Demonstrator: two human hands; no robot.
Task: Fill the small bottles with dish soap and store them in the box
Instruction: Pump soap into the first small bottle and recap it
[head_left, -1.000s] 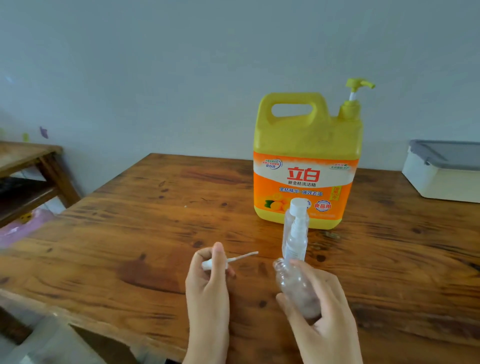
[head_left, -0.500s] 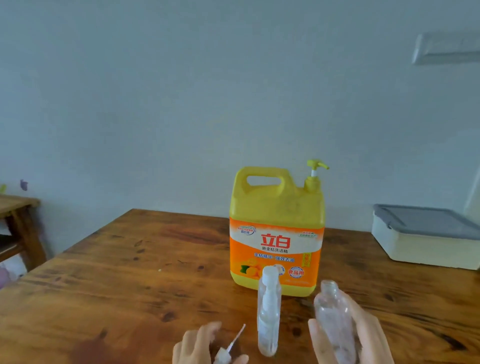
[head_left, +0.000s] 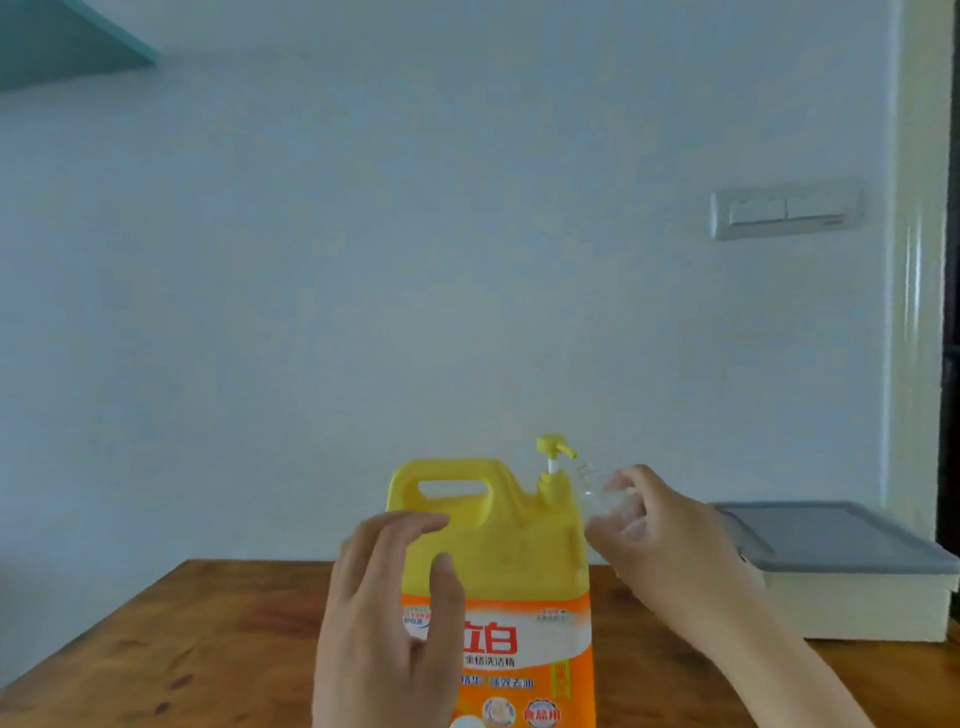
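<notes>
Raised now: bottle (head_left: 593, 488), open neck beside pump (head_left: 554, 451) spout, right grip (head_left: 670, 540) curled round it. Left grip (head_left: 395, 597) spread, now empty, before jug (head_left: 519, 545). Filling looks imminent.

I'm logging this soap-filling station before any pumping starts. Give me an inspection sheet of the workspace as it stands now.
Surface: wooden table, dark knots in the grain.
Job's things: dish soap jug upright, pump raised; small clear bottle held beside the pump spout; box at the right, grey lid on.
Clutter: nothing seen.
Grips: left hand open, fingers spread in front of the jug, contact unclear; right hand holds the small clear bottle.
Cables: nothing seen.
Surroundings: pale wall, wall switch plate, teal shelf top left.
</notes>
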